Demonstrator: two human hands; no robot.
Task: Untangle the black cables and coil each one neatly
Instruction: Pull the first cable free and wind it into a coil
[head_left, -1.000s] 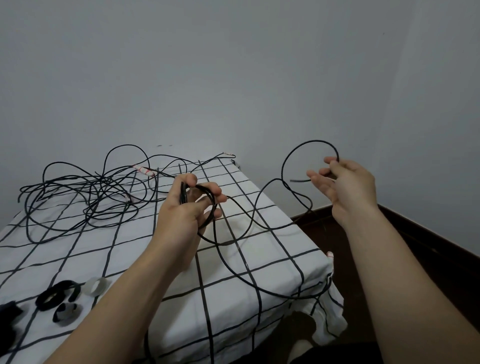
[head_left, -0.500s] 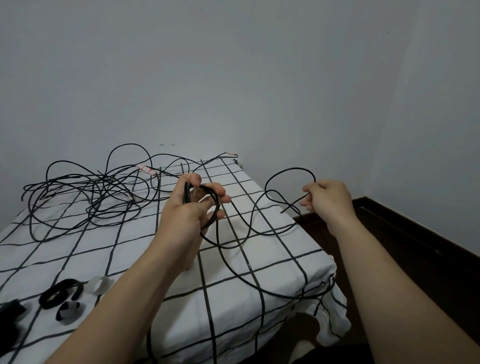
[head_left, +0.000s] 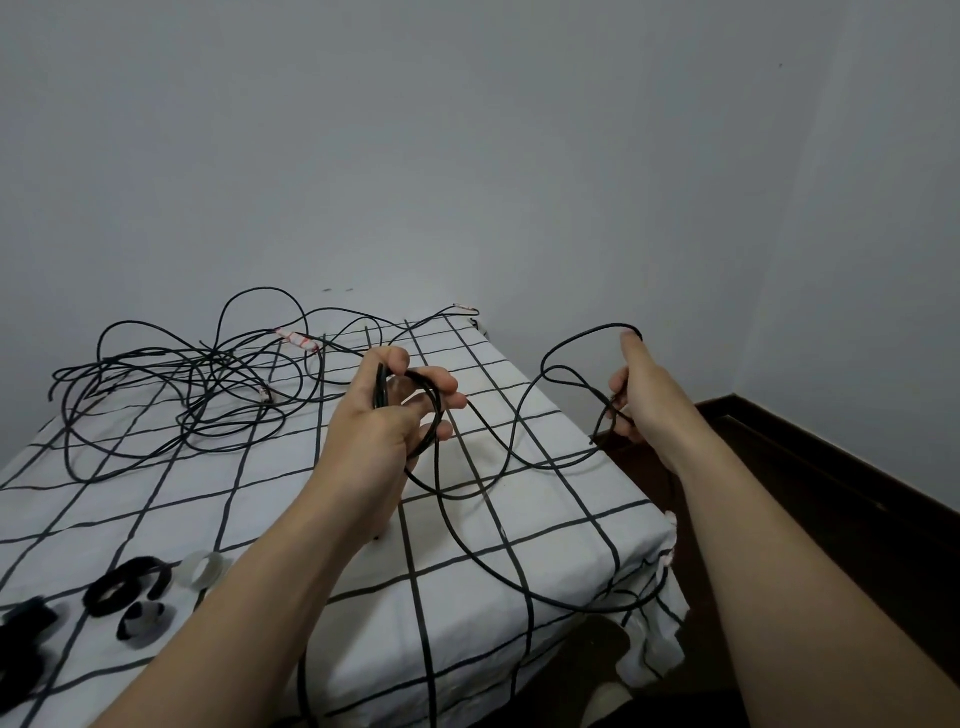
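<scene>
- Nearest, at the left front of the table (head_left: 561, 540), lie a curled black strap (head_left: 130, 579), a pale ring (head_left: 205, 569) and a small black-and-grey strap (head_left: 140, 618).
- A white cloth (head_left: 467, 649) with a black grid covers the table and hangs over its front.
- The left hand (head_left: 387, 415) is raised above the middle of the table. Its grip is clenched around a small coil (head_left: 434, 410) of black cable, with the thumb on top.
- From the coil, the cable (head_left: 584, 334) trails across the cloth and rises toward the right.
- The right hand (head_left: 644, 389) is just past the table's right edge, above the dark floor (head_left: 831, 519). Its grip pinches the cable, and the forefinger points up with a loop hooked over its tip.
- On the far left of the cloth sprawls a tangle (head_left: 208, 384) of black cables, apart from both hands.
- A grey wall (head_left: 467, 156) stands behind.
</scene>
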